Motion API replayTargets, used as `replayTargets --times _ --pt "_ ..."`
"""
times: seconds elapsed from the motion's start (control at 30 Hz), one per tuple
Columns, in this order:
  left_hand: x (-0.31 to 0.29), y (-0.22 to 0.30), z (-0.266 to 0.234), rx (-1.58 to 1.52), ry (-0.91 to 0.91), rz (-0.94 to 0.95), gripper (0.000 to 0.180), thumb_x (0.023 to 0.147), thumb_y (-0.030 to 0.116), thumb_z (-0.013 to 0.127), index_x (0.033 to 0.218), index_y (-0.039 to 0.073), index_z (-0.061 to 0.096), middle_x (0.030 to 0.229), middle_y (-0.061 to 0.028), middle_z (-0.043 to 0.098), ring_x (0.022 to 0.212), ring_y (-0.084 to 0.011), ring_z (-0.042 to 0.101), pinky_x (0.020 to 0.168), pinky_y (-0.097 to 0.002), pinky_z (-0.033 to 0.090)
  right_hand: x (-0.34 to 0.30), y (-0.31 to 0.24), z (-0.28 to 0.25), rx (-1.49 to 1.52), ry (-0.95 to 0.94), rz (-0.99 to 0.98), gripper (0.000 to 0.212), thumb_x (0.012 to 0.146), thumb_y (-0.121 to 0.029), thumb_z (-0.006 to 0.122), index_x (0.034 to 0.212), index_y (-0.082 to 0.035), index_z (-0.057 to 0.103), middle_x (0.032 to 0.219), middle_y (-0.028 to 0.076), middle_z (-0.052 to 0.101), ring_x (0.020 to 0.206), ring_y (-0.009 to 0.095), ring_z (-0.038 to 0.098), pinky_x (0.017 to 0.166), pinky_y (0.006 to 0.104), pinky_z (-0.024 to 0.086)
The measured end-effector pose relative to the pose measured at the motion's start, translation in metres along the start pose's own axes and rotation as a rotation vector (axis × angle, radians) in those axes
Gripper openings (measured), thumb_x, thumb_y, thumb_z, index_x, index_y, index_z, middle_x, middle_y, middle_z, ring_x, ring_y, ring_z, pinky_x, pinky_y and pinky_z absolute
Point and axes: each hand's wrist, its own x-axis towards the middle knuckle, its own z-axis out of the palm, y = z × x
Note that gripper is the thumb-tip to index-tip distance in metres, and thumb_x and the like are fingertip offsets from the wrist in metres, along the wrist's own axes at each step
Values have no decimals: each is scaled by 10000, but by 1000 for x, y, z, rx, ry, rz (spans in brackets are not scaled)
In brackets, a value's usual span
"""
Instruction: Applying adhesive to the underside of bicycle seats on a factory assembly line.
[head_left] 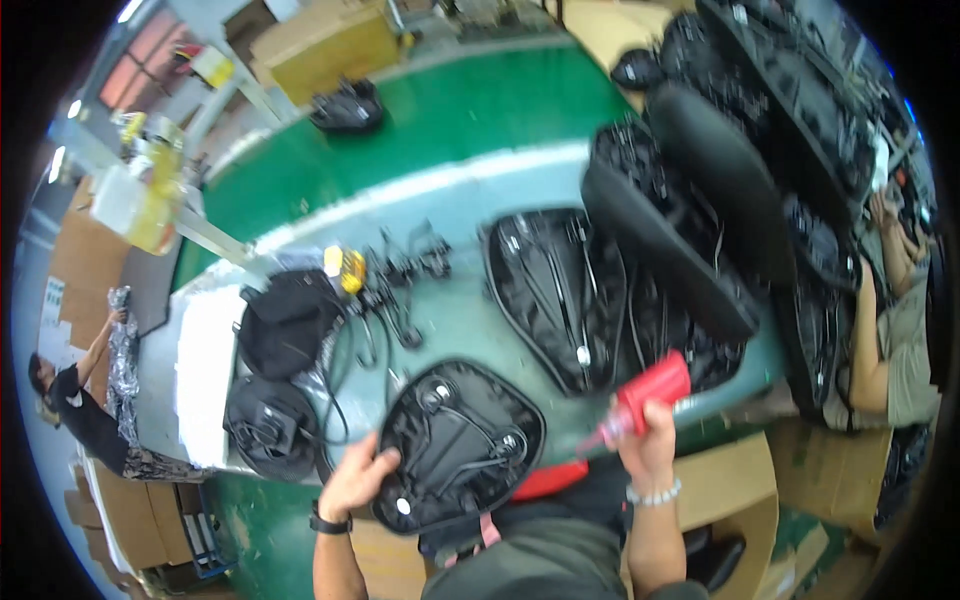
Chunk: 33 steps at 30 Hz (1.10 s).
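A black saddle-shaped seat (465,430) lies underside up before me, showing a hollow shell with black folds and a wire. My left hand (357,478) grips its left rim, thumb on top and the other fingers hidden beneath. Right of the seat, my right hand (648,448) is wrapped round a red squeeze bottle (656,388). The bottle's thin nozzle slants down and left, apart from the seat. Just beyond, another upturned black seat (545,290) rests on the bench.
More black seats (680,240) lean and stack at the right. Black cables (405,275), a yellow-and-black device (345,268) and a black bag (285,325) sit left on the bench. Behind runs a green conveyor belt (480,110). Cardboard boxes (745,490) stand below right. Two people work at the sides.
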Motion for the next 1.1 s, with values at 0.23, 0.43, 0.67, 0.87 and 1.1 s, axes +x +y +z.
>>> replayTargets --times 0.23,0.43,0.67,0.87,1.1 --pt "13 9 -38 -829 613 290 397 875 172 536 1226 -9 494 963 5 576 904 -93 534 830 -253 434 -3 37 -68 85 -354 102 473 695 -298 706 983 62 604 849 157 645 735 271 633 689 391 522" --pt "156 140 -149 -1018 595 478 252 820 165 565 1031 28 551 926 -44 592 848 -157 581 781 -283 479 26 51 -73 231 -551 193 489 689 -306 719 989 62 604 871 180 643 808 305 623 760 419 504" --pt "231 165 -190 -931 801 342 598 779 277 760 1200 -51 490 1034 -105 590 790 -163 581 629 -297 495 30 53 -58 265 -598 244 511 711 -356 702 983 63 598 853 153 624 792 280 601 760 384 479" --pt "143 173 -34 -457 449 605 432 838 246 696 1152 4 522 1009 -54 587 855 -96 537 760 -266 454 28 44 -66 244 -623 185 487 743 -345 685 1019 46 598 858 158 626 767 273 598 720 382 467" --pt "86 219 87 -188 723 884 576 751 196 738 1191 -43 452 1032 -135 523 805 -227 541 721 -331 473 24 54 -62 219 -476 188 506 695 -320 709 1035 37 597 928 154 643 854 289 622 810 404 486"
